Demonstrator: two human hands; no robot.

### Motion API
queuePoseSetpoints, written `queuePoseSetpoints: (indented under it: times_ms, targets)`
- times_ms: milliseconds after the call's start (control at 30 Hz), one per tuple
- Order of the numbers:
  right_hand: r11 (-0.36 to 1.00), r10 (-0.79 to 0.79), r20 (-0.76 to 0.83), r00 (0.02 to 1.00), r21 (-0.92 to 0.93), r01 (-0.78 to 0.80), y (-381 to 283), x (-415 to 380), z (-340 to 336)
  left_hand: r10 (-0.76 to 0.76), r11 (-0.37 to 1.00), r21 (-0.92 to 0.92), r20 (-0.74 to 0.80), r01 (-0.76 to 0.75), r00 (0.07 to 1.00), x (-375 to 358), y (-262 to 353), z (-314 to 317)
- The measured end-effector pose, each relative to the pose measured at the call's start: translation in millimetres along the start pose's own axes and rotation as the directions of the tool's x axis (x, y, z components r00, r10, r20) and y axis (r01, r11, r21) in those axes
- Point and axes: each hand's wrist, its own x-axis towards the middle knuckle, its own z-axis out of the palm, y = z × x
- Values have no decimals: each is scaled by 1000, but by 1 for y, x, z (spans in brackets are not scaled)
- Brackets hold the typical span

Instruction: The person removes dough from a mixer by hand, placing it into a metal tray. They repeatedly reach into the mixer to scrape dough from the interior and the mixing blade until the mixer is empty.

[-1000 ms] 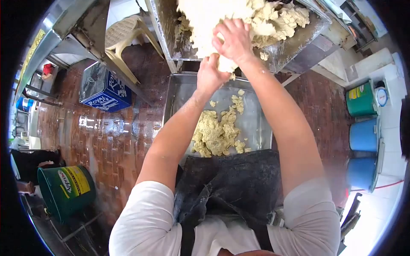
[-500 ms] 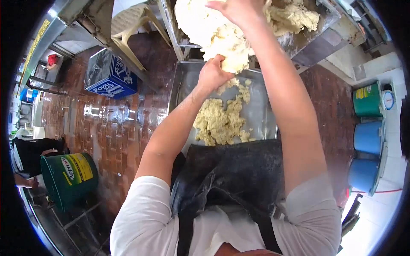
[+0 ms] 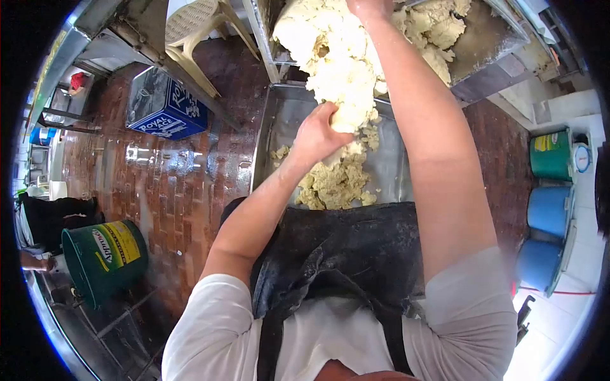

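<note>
A big pale mass of dough (image 3: 337, 60) hangs over the near edge of a raised metal trough, stretching down toward a metal tray (image 3: 264, 136). My left hand (image 3: 318, 134) is closed on the lower end of this mass, thumb and fingers around it. Up at the top edge of the view, my right hand (image 3: 372, 7) is at the far part of the dough; its fingers are mostly cut off or hidden. Crumbly dough lumps (image 3: 337, 181) lie in the tray below my left hand, close to my dark apron (image 3: 349, 247).
The trough (image 3: 489, 44) holds more dough to the right. A plastic chair (image 3: 194, 32) and a blue box (image 3: 166, 105) stand at left. A green bucket (image 3: 105, 260) is lower left, near another person's hand (image 3: 39, 261). Blue buckets (image 3: 549, 209) line the right wall.
The dough mass has come down toward me over the tray, with my left hand lower on it. My right hand has shifted up, partly out of view.
</note>
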Motion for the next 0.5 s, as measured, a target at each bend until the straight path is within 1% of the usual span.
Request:
queuePoseSetpoints:
  times_ms: [67,100,167,200,233,267,300,367,400,433,467,500]
  targets:
    - [987,77,22,997,-146,-73,-8,-5,3,-10,1000,-13,14,10,1000,-15,-1,-8]
    - [986,83,29,996,-146,-78,-11,-9,1,-17,1000,-12,19,17,1000,-23,-2,-12]
    - [990,130,163,978,-73,-119,-20,-10,-7,-4,999,-46,85,8,996,-36,-2,-17]
    - [989,135,168,977,-76,-124,-18,-6,-4,31,999,-33,140,-27,990,-49,-3,-14]
    - [990,109,146,983,-110,-93,-15,-2,0,88,996,13,226,-93,970,-62,-14,0]
    - [987,85,124,989,-144,-67,-10,0,5,91,993,39,318,-109,944,-75,-23,14]
    - [986,95,131,987,-147,-75,-4,1,14,90,990,62,410,-126,908,-87,-34,27]
    - [978,-31,-3,1000,-207,30,7,6,25,-7,978,168,617,-124,787,-99,-72,64]
    - [976,-28,-3,1000,-215,27,4,3,20,-141,951,279,775,-134,616,-95,-84,73]
    - [976,15,94,995,-218,5,-6,0,9,-133,952,274,776,-139,617,-82,-75,66]
    - [975,62,187,980,-223,-20,-14,-2,-1,-186,969,247,726,1,662,-67,-69,56]
    - [973,76,186,980,-229,-32,-18,-7,-7,-253,966,213,683,144,685,-52,-61,47]
